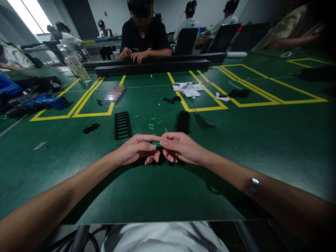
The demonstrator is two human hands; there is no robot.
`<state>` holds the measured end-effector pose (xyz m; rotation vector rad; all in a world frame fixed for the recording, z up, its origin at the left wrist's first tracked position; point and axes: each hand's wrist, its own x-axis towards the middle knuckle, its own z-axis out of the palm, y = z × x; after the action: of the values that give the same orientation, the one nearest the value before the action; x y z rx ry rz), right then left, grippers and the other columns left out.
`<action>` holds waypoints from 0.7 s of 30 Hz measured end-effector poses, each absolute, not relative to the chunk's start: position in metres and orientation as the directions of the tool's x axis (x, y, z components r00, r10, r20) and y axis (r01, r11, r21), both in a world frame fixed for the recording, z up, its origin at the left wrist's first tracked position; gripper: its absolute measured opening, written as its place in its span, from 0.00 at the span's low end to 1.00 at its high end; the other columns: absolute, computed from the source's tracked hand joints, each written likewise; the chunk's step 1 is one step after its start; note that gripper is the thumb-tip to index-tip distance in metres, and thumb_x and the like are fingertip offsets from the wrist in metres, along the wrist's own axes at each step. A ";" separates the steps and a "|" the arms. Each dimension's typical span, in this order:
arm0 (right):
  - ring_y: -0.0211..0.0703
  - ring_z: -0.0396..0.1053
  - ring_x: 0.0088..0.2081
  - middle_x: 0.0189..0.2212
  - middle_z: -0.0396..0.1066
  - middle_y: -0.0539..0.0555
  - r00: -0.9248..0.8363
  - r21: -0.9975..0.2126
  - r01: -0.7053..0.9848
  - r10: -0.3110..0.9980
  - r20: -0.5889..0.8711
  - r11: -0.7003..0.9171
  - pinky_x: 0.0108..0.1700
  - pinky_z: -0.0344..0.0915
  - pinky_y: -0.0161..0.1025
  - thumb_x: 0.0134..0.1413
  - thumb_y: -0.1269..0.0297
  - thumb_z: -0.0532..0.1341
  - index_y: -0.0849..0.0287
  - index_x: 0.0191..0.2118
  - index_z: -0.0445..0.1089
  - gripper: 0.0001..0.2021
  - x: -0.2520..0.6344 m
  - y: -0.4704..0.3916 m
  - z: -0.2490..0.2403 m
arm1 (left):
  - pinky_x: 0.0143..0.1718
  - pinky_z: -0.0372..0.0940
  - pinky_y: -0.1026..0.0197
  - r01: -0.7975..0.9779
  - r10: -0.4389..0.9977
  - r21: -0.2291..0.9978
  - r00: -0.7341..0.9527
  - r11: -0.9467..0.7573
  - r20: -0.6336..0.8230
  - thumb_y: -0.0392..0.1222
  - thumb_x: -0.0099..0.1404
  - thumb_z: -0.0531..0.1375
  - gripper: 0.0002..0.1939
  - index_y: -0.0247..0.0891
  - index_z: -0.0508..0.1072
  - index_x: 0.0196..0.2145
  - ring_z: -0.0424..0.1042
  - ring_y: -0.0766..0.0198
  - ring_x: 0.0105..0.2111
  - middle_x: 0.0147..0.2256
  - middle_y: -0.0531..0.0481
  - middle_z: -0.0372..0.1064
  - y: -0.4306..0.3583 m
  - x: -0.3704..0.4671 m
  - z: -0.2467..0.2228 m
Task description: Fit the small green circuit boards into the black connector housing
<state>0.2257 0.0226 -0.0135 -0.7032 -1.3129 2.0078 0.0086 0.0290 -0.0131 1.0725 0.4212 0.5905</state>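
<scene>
Between the thumbs and fingers of both hands is a small green piece [156, 144], held above the green table [154, 196]. My left hand [136, 148] pinches its left end, and my right hand [181, 147] pinches its right end, with the fingertips of the two hands nearly touching. Just beyond the hands lie several loose green pieces [151, 126]. A black slotted tray [122, 125] lies flat beyond my left hand. Behind my right hand is a stack of black parts [183, 121].
Farther off are a black part [91, 128], crumpled white paper [188, 89], a clear bag [203, 120], a plastic bottle [76, 66] and blue tools [44, 102]. Long black bars [154, 67] cross the table before a seated person [144, 38].
</scene>
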 end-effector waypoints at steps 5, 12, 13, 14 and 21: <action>0.31 0.68 0.20 0.24 0.73 0.50 -0.660 -0.933 -0.212 0.746 -0.082 -0.291 0.19 0.61 0.26 0.56 0.57 0.70 0.63 0.37 0.69 0.15 0.225 0.024 -0.015 | 0.25 0.65 0.67 -0.239 0.641 0.905 0.766 0.353 -0.048 0.37 0.65 0.62 0.22 0.32 0.74 0.57 0.72 0.66 0.24 0.29 0.43 0.77 0.029 0.008 -0.013; 0.32 0.68 0.20 0.23 0.73 0.50 -0.652 -0.941 -0.199 0.754 -0.081 -0.273 0.20 0.61 0.27 0.55 0.60 0.70 0.63 0.36 0.68 0.14 0.225 0.022 -0.013 | 0.25 0.65 0.68 -0.227 0.660 0.913 0.749 0.338 -0.058 0.37 0.65 0.62 0.23 0.33 0.73 0.58 0.72 0.67 0.25 0.29 0.43 0.76 0.027 0.009 -0.012; 0.32 0.69 0.20 0.23 0.73 0.50 -0.650 -0.940 -0.199 0.755 -0.084 -0.276 0.21 0.61 0.28 0.56 0.60 0.70 0.63 0.36 0.67 0.14 0.225 0.022 -0.012 | 0.25 0.65 0.68 -0.224 0.663 0.917 0.746 0.330 -0.056 0.37 0.65 0.62 0.23 0.33 0.73 0.58 0.72 0.67 0.25 0.29 0.43 0.76 0.027 0.009 -0.012; 0.32 0.69 0.20 0.23 0.73 0.50 -0.647 -0.940 -0.199 0.757 -0.087 -0.277 0.21 0.60 0.28 0.56 0.59 0.70 0.63 0.36 0.67 0.14 0.225 0.022 -0.012 | 0.25 0.65 0.68 -0.220 0.668 0.921 0.743 0.322 -0.056 0.37 0.65 0.62 0.24 0.33 0.73 0.59 0.72 0.67 0.25 0.29 0.43 0.76 0.027 0.009 -0.013; 0.33 0.69 0.21 0.24 0.74 0.51 -0.641 -0.944 -0.195 0.763 -0.084 -0.268 0.21 0.62 0.28 0.56 0.58 0.70 0.63 0.36 0.68 0.14 0.225 0.022 -0.012 | 0.25 0.65 0.68 -0.184 0.684 0.941 0.727 0.284 -0.065 0.38 0.66 0.63 0.24 0.34 0.72 0.59 0.71 0.68 0.25 0.30 0.44 0.76 0.026 0.009 -0.014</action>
<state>0.2252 0.0221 -0.0120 -0.7277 -1.3480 1.9611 0.0093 0.0265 -0.0144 1.1446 0.5155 0.6154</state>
